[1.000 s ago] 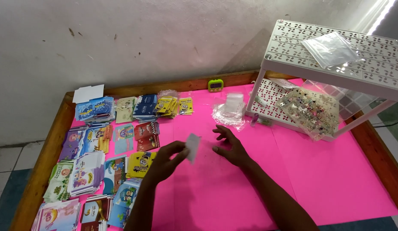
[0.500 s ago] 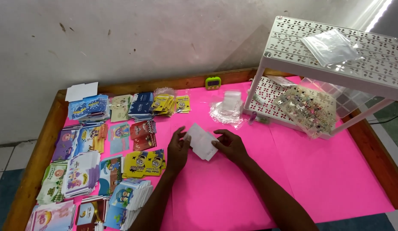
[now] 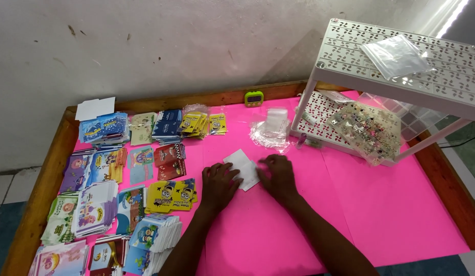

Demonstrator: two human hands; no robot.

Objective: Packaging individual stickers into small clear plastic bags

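A small white card is pressed flat on the pink table near its middle, under the fingertips of both hands. The left hand and right hand lie palm down, fingers spread. Stacks of colourful cards are laid out at the left; a white perforated shelf stands far right.

A small packing workshop, pink bench with wooden rim, stacks of colourful cards, clear little bags, white plastic rack
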